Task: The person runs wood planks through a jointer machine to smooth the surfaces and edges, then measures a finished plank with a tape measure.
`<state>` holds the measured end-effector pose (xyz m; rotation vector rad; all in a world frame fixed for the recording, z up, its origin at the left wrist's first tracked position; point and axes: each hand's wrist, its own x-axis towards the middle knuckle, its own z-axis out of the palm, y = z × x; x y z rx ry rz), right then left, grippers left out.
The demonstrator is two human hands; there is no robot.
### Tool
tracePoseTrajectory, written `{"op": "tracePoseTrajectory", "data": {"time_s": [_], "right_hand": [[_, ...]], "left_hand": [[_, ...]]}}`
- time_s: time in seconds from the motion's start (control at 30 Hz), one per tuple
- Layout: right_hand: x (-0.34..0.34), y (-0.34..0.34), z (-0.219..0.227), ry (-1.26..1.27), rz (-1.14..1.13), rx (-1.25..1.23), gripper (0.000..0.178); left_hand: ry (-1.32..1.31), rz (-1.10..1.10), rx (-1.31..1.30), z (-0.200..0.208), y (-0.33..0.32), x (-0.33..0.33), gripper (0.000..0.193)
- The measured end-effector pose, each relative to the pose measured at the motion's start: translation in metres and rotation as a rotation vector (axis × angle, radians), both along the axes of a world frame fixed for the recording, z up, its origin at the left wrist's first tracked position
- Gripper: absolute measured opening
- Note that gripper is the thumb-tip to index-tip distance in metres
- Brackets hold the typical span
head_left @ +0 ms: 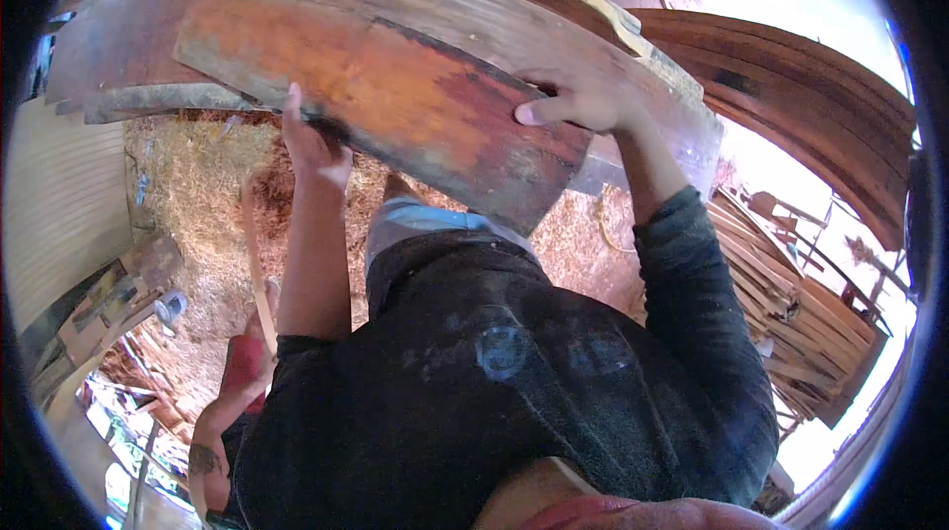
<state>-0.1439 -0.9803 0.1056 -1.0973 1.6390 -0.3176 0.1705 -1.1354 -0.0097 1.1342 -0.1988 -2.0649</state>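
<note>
A wide wooden board (371, 75), stained orange and dark red with worn dark edges, lies at a slant in front of me. It is tilted, its far part over the workbench and its near right corner close to my body. My left hand (314, 149) grips its near edge, thumb up on the face and fingers hidden underneath. Toward the right end, my right hand (583, 105) holds the far edge with the thumb pressed on the top face. Its other fingers are partly hidden by the board.
The plank workbench (435, 1) runs across the far side. A curved brown timber piece (791, 95) stands at right, above a stack of wood strips (781, 322). Shavings (198, 194) cover the floor. At lower left, another person's arm (222, 411) is beside a thin wooden strip (254, 263).
</note>
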Motion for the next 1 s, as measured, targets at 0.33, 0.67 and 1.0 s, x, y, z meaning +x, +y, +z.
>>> {"op": "tracePoseTrajectory", "data": {"time_s": [0.33,0.67,1.0], "right_hand": [[-0.004,0.130,0.066,0.332,0.165,-0.162,0.091],[-0.019,0.351,0.053,0.371,-0.333,-0.124,0.088],[-0.092,0.424,0.078,0.603,-0.406,-0.024,0.091]], "left_hand": [[0.231,0.122,0.001,-0.030,-0.007,-0.002,0.067],[0.182,-0.062,0.127,-0.023,0.144,-0.140,0.078],[0.076,-0.481,0.267,-0.068,0.222,-0.235,0.102]]}}
